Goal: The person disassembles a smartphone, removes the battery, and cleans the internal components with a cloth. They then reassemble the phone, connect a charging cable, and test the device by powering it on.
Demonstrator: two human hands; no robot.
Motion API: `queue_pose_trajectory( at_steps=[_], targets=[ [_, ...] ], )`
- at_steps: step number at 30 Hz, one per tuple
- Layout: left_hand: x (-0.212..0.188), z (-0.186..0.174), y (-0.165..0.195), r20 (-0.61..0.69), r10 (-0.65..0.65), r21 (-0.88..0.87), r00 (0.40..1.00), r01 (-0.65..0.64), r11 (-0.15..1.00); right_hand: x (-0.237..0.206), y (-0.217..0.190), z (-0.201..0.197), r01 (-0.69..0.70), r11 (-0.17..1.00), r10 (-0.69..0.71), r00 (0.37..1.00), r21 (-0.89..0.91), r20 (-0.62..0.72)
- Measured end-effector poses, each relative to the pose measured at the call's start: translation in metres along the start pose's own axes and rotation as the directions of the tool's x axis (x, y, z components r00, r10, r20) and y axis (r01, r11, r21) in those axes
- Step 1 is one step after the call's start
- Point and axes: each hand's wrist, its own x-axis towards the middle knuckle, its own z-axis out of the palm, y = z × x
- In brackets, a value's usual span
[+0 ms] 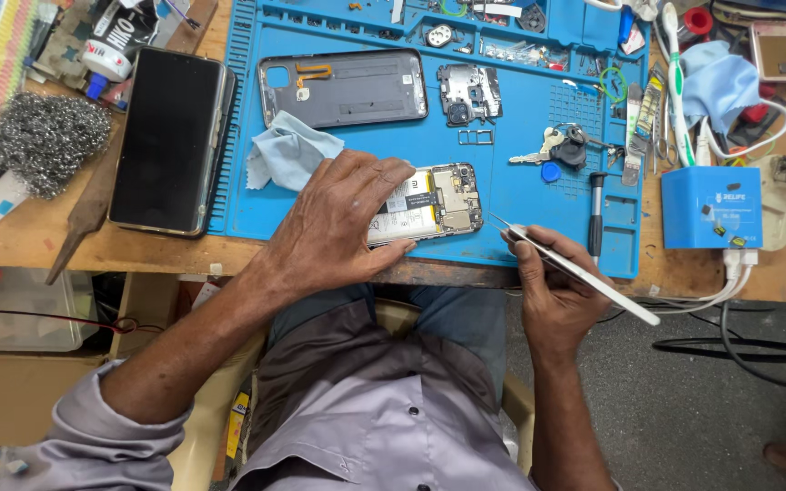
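Your left hand (334, 218) presses flat on the opened phone (434, 205) (light, stiff, its bared circuitry fragile, so hold it by the edges) on the blue mat (520, 195), while your right hand (552, 291) pinches slim metal tweezers (575, 271) just beside it.

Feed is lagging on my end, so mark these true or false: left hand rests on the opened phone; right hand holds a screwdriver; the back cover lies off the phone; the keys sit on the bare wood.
1. The left hand rests on the opened phone. True.
2. The right hand holds a screwdriver. False: it holds tweezers.
3. The back cover lies off the phone, farther up the blue mat. True.
4. The keys sit on the bare wood. False: they lie on the blue mat.
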Motion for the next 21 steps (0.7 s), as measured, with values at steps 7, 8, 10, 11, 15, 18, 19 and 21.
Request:
queue_pose_trajectory(
  at_steps=[7, 8, 10, 11, 15, 18, 19, 21],
  targets=[
    [-0.004, 0.003, 0.002, 0.006, -0.007, 0.001, 1.000, 0.007, 1.000, -0.008, 0.004, -0.003, 0.056, 0.997, -0.054, 0.998, -0.052, 0.035],
    [-0.005, 0.003, 0.002, 0.004, -0.004, 0.003, 1.000, 0.004, 1.000, -0.008, 0.004, -0.003, 0.049, 0.997, -0.047, 0.998, -0.062, 0.036],
    [-0.006, 0.002, 0.002, -0.002, 0.003, 0.008, 1.000, -0.003, 1.000, -0.009, 0.004, -0.002, 0.037, 0.996, -0.034, 0.999, -0.083, 0.039],
    [-0.006, 0.002, 0.002, -0.001, 0.001, 0.003, 1.000, -0.001, 1.000, -0.009, 0.004, -0.002, 0.046, 0.995, -0.042, 0.998, -0.084, 0.045],
    [-0.008, 0.001, 0.004, 0.003, -0.002, -0.007, 1.000, 0.002, 1.000, -0.010, 0.003, -0.002, 0.067, 0.995, -0.062, 0.996, -0.077, 0.060],
    [-0.010, 0.001, 0.006, 0.001, -0.004, -0.008, 1.000, 0.004, 1.000, -0.014, 0.003, -0.003, 0.129, 0.982, -0.117, 0.989, -0.138, 0.088],
    [-0.010, 0.001, 0.006, -0.001, -0.007, -0.008, 1.000, 0.007, 1.000, -0.016, 0.004, -0.004, 0.158, 0.973, -0.142, 0.984, -0.169, 0.104],
    [-0.010, 0.002, 0.006, 0.008, -0.013, -0.008, 1.000, 0.013, 1.000, -0.020, 0.006, -0.004, 0.287, 0.925, -0.262, 0.956, -0.249, 0.129]
  ],
)
